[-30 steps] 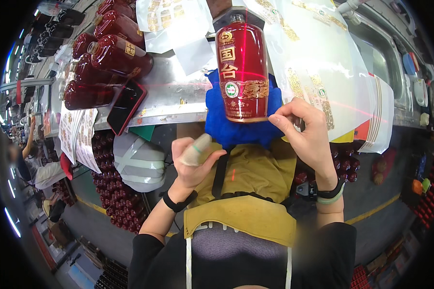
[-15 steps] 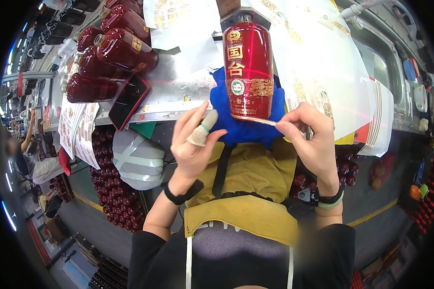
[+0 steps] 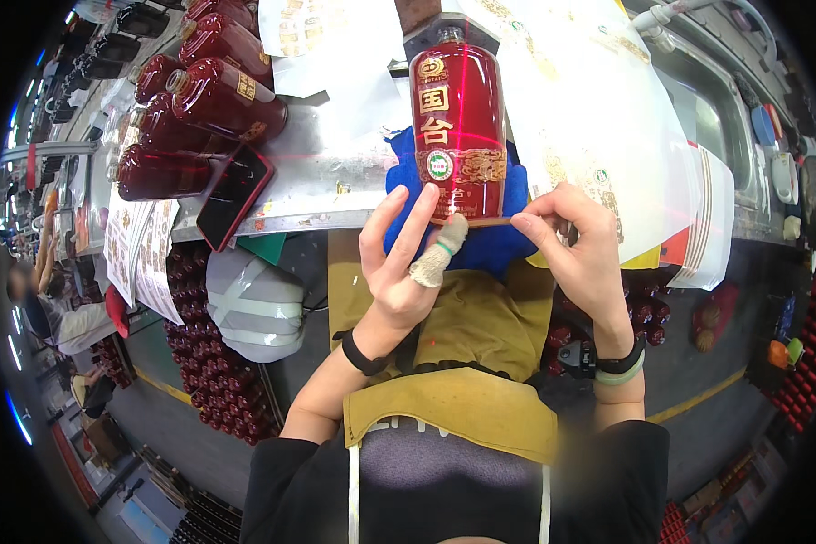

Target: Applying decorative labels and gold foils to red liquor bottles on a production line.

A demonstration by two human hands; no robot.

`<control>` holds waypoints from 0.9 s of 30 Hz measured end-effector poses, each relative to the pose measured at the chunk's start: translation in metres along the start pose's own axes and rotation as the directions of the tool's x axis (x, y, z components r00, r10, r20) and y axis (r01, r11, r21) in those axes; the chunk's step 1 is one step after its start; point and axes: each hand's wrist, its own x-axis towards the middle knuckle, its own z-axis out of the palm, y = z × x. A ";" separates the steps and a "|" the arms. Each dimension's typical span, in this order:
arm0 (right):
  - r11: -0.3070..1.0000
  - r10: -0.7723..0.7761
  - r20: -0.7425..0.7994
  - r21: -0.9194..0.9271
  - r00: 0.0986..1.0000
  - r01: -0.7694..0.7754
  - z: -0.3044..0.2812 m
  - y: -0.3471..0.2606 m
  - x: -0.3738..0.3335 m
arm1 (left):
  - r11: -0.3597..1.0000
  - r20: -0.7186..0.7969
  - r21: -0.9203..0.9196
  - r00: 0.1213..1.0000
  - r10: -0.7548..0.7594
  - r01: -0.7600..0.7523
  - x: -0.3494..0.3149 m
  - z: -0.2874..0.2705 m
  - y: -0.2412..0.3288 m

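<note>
A dark red glass bottle (image 3: 480, 109) with gold decoration and a round white-and-green mark lies on its back on a blue cloth (image 3: 517, 186), its neck pointing away from me. Along its base runs a thin pale strip (image 3: 493, 220). My right hand (image 3: 578, 245) pinches the strip's right end between thumb and forefinger. My left hand (image 3: 401, 263) is at the bottle's lower left, with two fingers stretched out. Its digit in a knitted cover with a green band touches the bottle's base.
Several red bottles (image 3: 218, 100) and a phone (image 3: 235, 198) lie on the bench to the left. Printed decal sheets (image 3: 140, 258) hang over the edge there; more sheets (image 3: 598, 118) cover the right side. A grey taped bundle (image 3: 256, 304) sits below, beside rows of bottles.
My left hand has moved right and slightly up, bringing its covered digit to the bottle's base. My right hand keeps its pinch on the strip, which now lies closer along the base.
</note>
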 end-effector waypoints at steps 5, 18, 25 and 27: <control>0.999 0.006 -0.006 0.043 1.000 -0.006 0.002 -0.001 0.000 | 0.981 -0.002 -0.173 0.996 0.084 -0.083 0.009 0.003 -0.010; 1.000 -0.011 -0.004 0.012 1.000 0.011 0.005 0.006 0.003 | 0.988 0.099 0.067 0.986 0.135 -0.142 -0.006 -0.002 -0.005; 1.000 0.008 -0.016 0.023 1.000 -0.007 0.010 0.005 0.004 | 0.981 0.062 -0.116 0.985 0.161 -0.154 0.010 0.004 -0.003; 0.998 -0.018 -0.016 0.054 1.000 0.018 0.011 0.003 0.002 | 0.980 -0.015 -0.146 0.991 0.132 -0.133 0.009 0.007 -0.006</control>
